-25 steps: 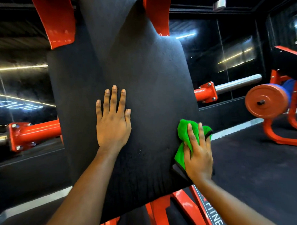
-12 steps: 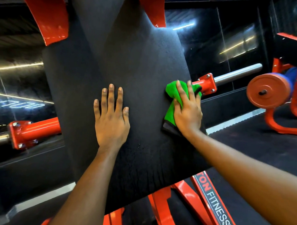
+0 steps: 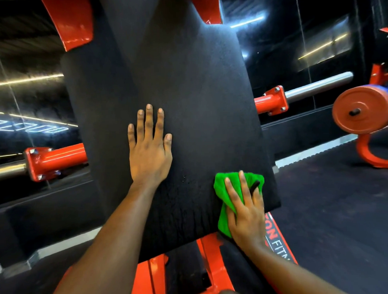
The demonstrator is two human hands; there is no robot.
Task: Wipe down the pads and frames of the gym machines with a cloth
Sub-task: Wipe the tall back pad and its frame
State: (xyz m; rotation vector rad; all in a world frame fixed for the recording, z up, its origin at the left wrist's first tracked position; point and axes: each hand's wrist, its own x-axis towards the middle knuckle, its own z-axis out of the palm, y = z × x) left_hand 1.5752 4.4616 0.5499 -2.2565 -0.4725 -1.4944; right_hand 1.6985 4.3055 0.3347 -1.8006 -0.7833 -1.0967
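Flat right hand [image 3: 246, 215] presses green cloth [image 3: 222, 186] on black textured pad [image 3: 186, 92], near-right corner.
Left hand [image 3: 149, 152] flat; cloth may overrun the edge.

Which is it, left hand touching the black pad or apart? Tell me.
Touching. The head view shows the left hand lying flat on the black pad, fingers straight, no gap beneath.

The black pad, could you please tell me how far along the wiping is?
Done: nothing confirmable; the black pad shows no clear wiped streaks. In hand: the right hand presses the green cloth on its lower right corner, the left hand flat on its middle. Left: the orange frame.
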